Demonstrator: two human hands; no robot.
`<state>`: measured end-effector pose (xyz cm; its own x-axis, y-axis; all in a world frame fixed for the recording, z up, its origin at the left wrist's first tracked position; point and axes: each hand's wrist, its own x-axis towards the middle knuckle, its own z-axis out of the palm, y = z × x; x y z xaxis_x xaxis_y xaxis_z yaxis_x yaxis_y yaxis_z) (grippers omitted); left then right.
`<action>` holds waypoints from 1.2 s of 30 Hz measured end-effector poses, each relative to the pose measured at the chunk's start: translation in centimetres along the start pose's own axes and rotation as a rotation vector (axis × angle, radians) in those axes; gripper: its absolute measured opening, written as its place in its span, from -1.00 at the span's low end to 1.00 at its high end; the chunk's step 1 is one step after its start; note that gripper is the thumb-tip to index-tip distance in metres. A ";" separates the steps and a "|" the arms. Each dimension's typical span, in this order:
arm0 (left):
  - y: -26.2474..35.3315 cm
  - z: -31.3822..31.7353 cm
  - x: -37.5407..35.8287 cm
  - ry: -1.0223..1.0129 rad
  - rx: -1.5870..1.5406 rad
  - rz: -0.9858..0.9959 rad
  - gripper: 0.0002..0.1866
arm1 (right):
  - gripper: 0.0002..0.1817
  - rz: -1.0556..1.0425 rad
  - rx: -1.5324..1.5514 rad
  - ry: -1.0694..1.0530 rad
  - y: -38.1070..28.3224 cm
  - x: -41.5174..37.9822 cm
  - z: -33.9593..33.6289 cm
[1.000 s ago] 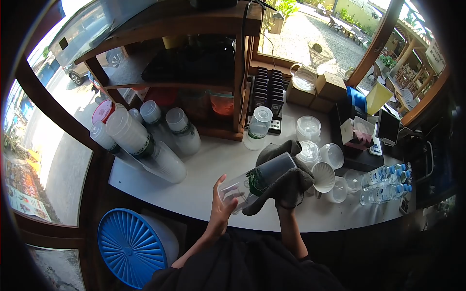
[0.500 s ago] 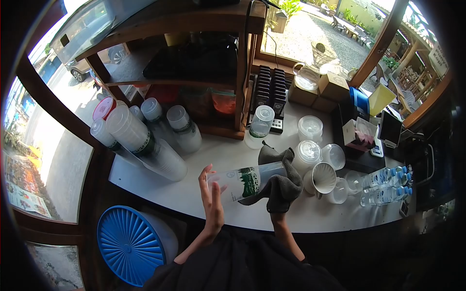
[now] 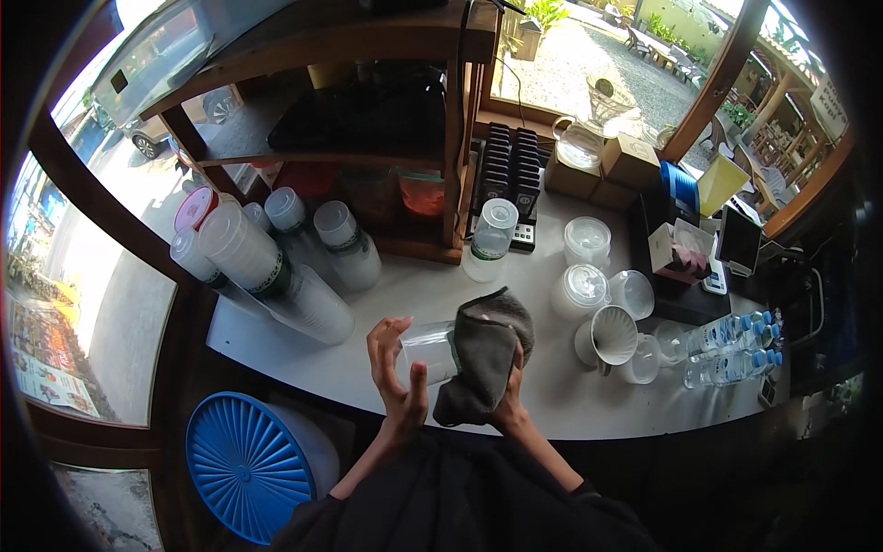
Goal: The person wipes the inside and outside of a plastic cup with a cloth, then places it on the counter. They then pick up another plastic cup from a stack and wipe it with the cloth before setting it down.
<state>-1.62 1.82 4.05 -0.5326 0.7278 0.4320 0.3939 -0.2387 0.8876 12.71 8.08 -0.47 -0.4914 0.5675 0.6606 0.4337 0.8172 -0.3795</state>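
Note:
My left hand (image 3: 394, 375) has its thumb and fingers around one end of a clear plastic cup (image 3: 429, 353), which lies on its side in the air over the counter. My right hand (image 3: 513, 394) is closed on a dark grey cloth (image 3: 485, 354). This cloth wraps over the cup's other end and hides it, along with most of the right fingers. Behind the cloth, a short stack of clear cups (image 3: 490, 241) stands on the counter.
Tall stacks of plastic cups (image 3: 276, 276) stand at the left. To the right are clear tubs (image 3: 587, 241), a ribbed white dripper (image 3: 607, 339) and water bottles (image 3: 731, 354). A blue-lidded bin (image 3: 244, 469) is below the white counter (image 3: 368, 308); wooden shelving (image 3: 359, 161) rises behind.
The cloth has moved left along the cup and now covers its green print. My right hand has shifted left and up with it. My left fingers curl more around the cup's end.

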 end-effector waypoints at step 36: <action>0.3 -0.1 1.8 -0.059 -0.002 0.095 -0.60 | -0.27 0.028 0.311 -0.131 -3.2 3.2 -1.6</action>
<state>-2.51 2.94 5.12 -0.4480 0.7385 0.5038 0.4388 -0.3093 0.8437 11.00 7.16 3.91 -0.5839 0.5817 0.5663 0.2067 0.7811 -0.5892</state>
